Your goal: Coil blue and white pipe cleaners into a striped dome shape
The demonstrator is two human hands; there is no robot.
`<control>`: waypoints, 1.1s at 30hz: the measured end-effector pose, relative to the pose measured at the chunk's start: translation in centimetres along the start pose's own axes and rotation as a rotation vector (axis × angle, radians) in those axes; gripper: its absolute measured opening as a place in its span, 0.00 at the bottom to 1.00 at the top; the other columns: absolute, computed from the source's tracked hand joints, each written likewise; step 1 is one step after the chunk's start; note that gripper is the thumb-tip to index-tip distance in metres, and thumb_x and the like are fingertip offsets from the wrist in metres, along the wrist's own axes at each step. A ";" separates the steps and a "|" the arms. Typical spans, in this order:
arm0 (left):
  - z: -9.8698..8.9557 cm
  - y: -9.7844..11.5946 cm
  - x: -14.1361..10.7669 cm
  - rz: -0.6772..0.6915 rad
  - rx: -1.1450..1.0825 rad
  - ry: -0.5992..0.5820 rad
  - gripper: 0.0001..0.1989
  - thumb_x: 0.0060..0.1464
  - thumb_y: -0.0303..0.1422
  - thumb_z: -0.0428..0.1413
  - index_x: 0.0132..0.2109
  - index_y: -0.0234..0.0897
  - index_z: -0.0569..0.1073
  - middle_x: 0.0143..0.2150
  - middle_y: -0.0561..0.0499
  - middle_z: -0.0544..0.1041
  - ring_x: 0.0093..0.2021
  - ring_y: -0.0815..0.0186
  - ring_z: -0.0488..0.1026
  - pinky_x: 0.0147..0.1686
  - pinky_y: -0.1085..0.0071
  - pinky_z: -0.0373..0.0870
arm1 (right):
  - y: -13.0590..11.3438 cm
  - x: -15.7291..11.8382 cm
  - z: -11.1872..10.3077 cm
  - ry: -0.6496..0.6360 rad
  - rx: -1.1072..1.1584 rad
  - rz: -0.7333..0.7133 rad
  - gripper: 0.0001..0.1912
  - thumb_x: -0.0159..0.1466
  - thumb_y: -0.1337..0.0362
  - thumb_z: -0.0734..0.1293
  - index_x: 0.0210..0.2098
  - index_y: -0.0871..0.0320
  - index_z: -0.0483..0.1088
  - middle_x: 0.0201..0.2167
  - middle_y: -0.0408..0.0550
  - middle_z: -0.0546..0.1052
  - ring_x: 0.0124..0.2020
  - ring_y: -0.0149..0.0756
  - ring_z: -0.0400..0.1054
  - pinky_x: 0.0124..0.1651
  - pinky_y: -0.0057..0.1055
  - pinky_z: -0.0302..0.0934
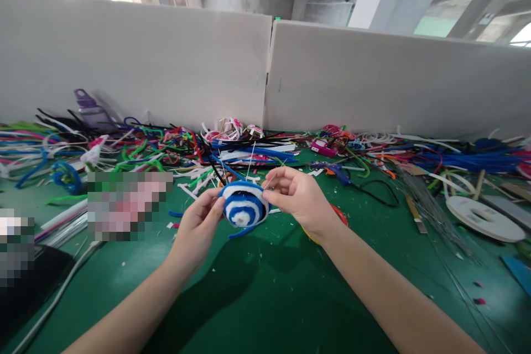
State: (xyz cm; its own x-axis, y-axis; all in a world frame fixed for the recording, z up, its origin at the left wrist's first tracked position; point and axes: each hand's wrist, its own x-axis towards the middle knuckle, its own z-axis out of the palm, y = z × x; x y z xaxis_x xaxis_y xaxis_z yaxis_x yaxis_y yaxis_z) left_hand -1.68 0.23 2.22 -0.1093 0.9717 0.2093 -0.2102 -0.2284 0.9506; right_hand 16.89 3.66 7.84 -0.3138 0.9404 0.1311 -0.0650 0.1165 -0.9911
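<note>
A rounded blue-and-white pipe-cleaner spiral [243, 211] is held up over the green table, with a black strip near its upper edge. My left hand [202, 215] grips its left side between thumb and fingers. At the upper right edge, my right hand [294, 196] is closed in a pinch, and a thin wire [272, 178] shows at its fingertips. Other thin pale wires [251, 160] stick up from behind the spiral. A blue pipe cleaner [241, 232] shows just below it. The back of the spiral is hidden.
Coloured pipe cleaners [265, 154] lie heaped along the white partition [136, 61]. To the right are a glue gun [338, 172] with a black cord, thin wires [440, 215] and a white spool [460, 210]. A purple bottle [93, 113] stands back left; a white cable [62, 287] runs at front left.
</note>
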 end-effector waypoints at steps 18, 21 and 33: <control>0.3 0.6 0.0 -0.068 -0.106 0.066 0.10 0.52 0.36 0.57 0.41 0.39 0.75 0.36 0.52 0.77 0.35 0.70 0.71 0.35 0.75 0.67 | -0.6 0.0 -0.2 -0.043 0.042 0.121 0.08 0.52 0.66 0.71 0.30 0.59 0.69 0.22 0.40 0.70 0.17 0.21 0.56 0.16 0.21 0.47; 0.3 0.6 0.1 -0.066 -0.108 0.066 0.10 0.52 0.36 0.57 0.41 0.38 0.75 0.36 0.51 0.77 0.35 0.69 0.72 0.35 0.74 0.68 | -0.6 0.0 -0.4 -0.071 0.011 0.155 0.06 0.53 0.65 0.71 0.30 0.59 0.70 0.18 0.40 0.68 0.17 0.22 0.58 0.17 0.22 0.50; 0.5 0.6 -0.3 -0.021 -0.004 0.019 0.10 0.52 0.37 0.56 0.40 0.38 0.75 0.33 0.52 0.76 0.32 0.69 0.69 0.31 0.76 0.65 | 0.0 0.1 -0.3 -0.066 0.074 0.059 0.08 0.50 0.68 0.71 0.29 0.59 0.70 0.27 0.42 0.71 0.18 0.20 0.57 0.19 0.23 0.51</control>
State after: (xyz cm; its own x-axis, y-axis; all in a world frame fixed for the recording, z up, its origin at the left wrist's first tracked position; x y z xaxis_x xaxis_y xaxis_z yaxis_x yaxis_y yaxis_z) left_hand -1.25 -0.17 2.86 -0.1228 0.9751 0.1847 -0.2170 -0.2080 0.9538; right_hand 17.15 3.90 7.86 -0.3805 0.9216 0.0764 -0.1139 0.0352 -0.9929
